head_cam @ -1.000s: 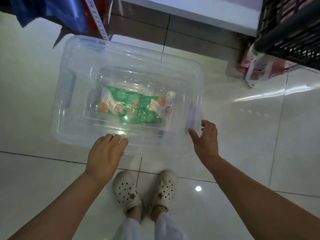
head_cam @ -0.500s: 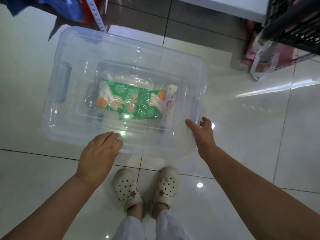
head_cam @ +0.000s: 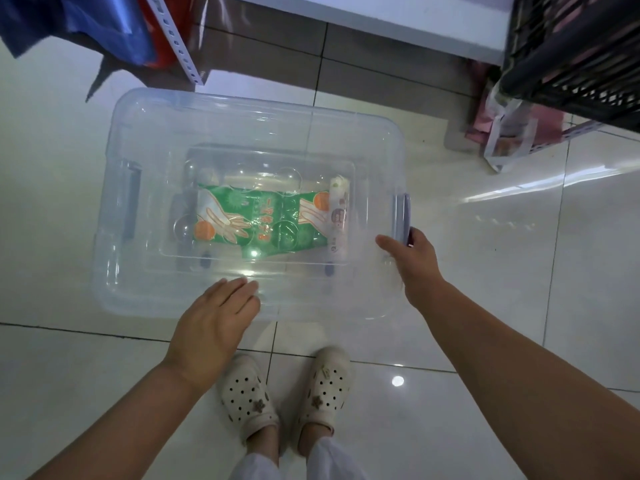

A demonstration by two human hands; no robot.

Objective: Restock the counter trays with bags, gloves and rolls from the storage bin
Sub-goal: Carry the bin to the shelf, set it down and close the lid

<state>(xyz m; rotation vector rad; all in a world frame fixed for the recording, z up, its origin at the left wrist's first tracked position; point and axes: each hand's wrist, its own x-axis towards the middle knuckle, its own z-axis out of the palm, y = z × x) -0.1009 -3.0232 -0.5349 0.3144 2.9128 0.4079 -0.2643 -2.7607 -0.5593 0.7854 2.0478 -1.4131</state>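
Note:
A clear plastic storage bin [head_cam: 242,123] with its lid on sits on the white tiled floor in front of me. Through the lid I see a green packet of gloves [head_cam: 256,220] and a white roll [head_cam: 337,216] beside it on the right. My left hand [head_cam: 216,327] rests flat on the lid's near edge, fingers together. My right hand [head_cam: 412,258] has its fingers hooked under the grey-blue latch [head_cam: 401,216] at the bin's right end, thumb on the lid. A matching latch [head_cam: 130,199] is on the left end.
A metal shelf post [head_cam: 173,39] and blue fabric [head_cam: 79,26] stand behind the bin at left. A white counter base [head_cam: 381,15] runs along the back. A black crate [head_cam: 575,53] and a pink bag [head_cam: 502,133] are at right. My feet in cream clogs [head_cam: 287,389] stand close to the bin.
My right hand moved from beside the bin's corner onto the right latch and curled around it. My left hand stayed on the lid's near edge. The view shifted so the bin sits lower.

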